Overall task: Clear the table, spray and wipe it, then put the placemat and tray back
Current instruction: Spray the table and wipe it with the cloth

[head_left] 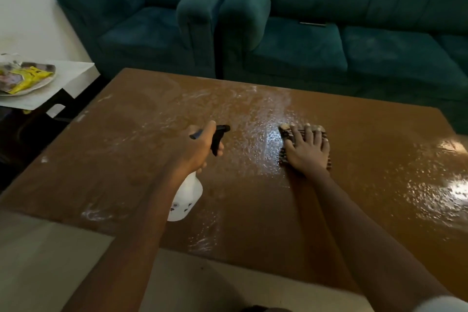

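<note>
Head view: wet brown table (131, 164), both hands over it.
Left hand (200, 145) curled round the white spray bottle (187, 197), mid-table; right hand (306, 149) flat, fingers spread, pressing a striped cloth (285, 134) just right of it. Tray (43, 85) with yellow packets — far left, on a side table (76, 71).

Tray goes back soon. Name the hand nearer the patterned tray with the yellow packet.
Left. The left hand, gripping the white spray bottle, is right of the patterned tray; the right hand, flat on the striped cloth, farther right.
</note>
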Demonstrator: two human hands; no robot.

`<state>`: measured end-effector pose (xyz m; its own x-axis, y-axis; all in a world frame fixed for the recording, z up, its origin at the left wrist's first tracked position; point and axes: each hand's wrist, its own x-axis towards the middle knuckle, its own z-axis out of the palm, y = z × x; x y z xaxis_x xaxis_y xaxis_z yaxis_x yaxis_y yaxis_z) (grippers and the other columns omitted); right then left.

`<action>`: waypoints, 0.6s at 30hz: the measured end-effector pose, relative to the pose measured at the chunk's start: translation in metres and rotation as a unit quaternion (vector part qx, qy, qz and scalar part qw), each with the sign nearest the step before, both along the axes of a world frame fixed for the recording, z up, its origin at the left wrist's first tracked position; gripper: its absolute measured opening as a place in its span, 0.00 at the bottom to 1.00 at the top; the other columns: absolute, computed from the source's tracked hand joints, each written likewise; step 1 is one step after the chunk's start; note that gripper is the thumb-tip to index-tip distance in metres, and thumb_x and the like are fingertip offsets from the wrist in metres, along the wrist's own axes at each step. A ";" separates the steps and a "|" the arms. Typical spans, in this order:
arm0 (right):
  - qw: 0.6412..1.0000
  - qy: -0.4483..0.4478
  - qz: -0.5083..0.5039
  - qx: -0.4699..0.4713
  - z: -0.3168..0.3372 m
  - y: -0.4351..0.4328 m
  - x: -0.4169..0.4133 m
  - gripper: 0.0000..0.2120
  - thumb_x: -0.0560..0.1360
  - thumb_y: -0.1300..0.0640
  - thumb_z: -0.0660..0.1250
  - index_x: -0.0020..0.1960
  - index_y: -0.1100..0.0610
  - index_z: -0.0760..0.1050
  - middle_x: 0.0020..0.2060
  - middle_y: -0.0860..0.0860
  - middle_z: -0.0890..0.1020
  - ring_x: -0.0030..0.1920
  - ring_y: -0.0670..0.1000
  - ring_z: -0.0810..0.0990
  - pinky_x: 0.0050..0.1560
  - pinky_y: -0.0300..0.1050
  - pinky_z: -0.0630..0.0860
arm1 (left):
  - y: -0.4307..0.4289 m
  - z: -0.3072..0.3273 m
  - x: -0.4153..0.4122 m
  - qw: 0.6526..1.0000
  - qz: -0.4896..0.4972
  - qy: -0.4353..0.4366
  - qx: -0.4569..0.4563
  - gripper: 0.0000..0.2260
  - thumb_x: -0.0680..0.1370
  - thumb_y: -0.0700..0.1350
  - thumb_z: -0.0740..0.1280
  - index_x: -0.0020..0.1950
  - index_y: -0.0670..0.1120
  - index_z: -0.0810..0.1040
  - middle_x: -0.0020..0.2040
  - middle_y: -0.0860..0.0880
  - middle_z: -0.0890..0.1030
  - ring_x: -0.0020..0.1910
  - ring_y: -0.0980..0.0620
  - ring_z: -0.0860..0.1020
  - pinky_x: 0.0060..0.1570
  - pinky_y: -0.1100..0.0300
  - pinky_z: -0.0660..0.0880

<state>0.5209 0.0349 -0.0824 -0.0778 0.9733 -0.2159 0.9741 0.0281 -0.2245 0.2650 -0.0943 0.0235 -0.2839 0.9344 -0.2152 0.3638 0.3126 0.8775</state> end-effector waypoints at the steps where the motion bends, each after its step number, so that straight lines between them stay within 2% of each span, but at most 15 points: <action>1: 1.000 -0.001 0.025 -0.002 0.000 0.005 -0.014 0.30 0.80 0.36 0.42 0.80 0.42 0.43 0.81 0.51 0.42 0.79 0.57 0.37 0.76 0.61 0.36 | 0.005 -0.001 0.000 1.000 0.005 0.002 -0.001 0.29 0.83 0.61 0.51 0.44 0.42 0.83 0.42 0.45 0.85 0.25 0.51 0.71 0.27 0.58 0.69; 5: 0.986 -0.007 0.164 0.022 -0.003 -0.021 -0.056 0.29 0.81 0.35 0.41 0.80 0.40 0.41 0.80 0.48 0.39 0.79 0.54 0.35 0.76 0.60 0.35 | 0.024 -0.002 -0.002 1.000 0.019 -0.004 -0.009 0.30 0.83 0.61 0.50 0.44 0.43 0.83 0.41 0.46 0.86 0.29 0.48 0.72 0.29 0.57 0.70; 9: 0.967 0.004 0.251 0.045 -0.005 -0.065 -0.034 0.31 0.77 0.33 0.37 0.79 0.37 0.43 0.80 0.44 0.41 0.79 0.50 0.35 0.77 0.54 0.36 | 0.041 -0.002 0.006 0.999 0.019 -0.019 -0.028 0.31 0.83 0.62 0.50 0.44 0.42 0.84 0.42 0.46 0.86 0.28 0.50 0.72 0.30 0.57 0.69; 11: 0.973 0.009 0.226 0.048 -0.005 -0.074 -0.016 0.33 0.74 0.33 0.34 0.79 0.36 0.43 0.80 0.42 0.42 0.79 0.47 0.35 0.77 0.51 0.36 | 0.047 0.000 0.011 0.999 0.021 -0.020 -0.027 0.29 0.83 0.59 0.51 0.46 0.40 0.83 0.42 0.45 0.85 0.27 0.53 0.72 0.28 0.59 0.68; 14: 0.989 0.002 0.134 0.057 -0.005 -0.058 0.003 0.32 0.75 0.33 0.35 0.78 0.35 0.40 0.79 0.42 0.41 0.78 0.47 0.36 0.77 0.51 0.36 | 0.061 0.003 0.014 1.000 0.007 -0.008 -0.030 0.27 0.83 0.59 0.52 0.48 0.41 0.83 0.42 0.44 0.85 0.23 0.59 0.72 0.26 0.62 0.68; 18: 0.998 0.008 0.041 0.042 -0.008 -0.039 0.012 0.28 0.80 0.36 0.42 0.78 0.35 0.41 0.80 0.44 0.42 0.79 0.48 0.37 0.78 0.52 0.38 | 0.081 0.004 0.008 0.996 -0.041 0.047 -0.065 0.30 0.82 0.63 0.50 0.46 0.44 0.83 0.42 0.47 0.86 0.29 0.52 0.73 0.32 0.59 0.70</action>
<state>0.5324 -0.0044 -0.0906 -0.1605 0.9781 -0.1324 0.9642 0.1266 -0.2331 0.2728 -0.0137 0.0276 -0.2330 0.9213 -0.3112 0.4720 0.3869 0.7922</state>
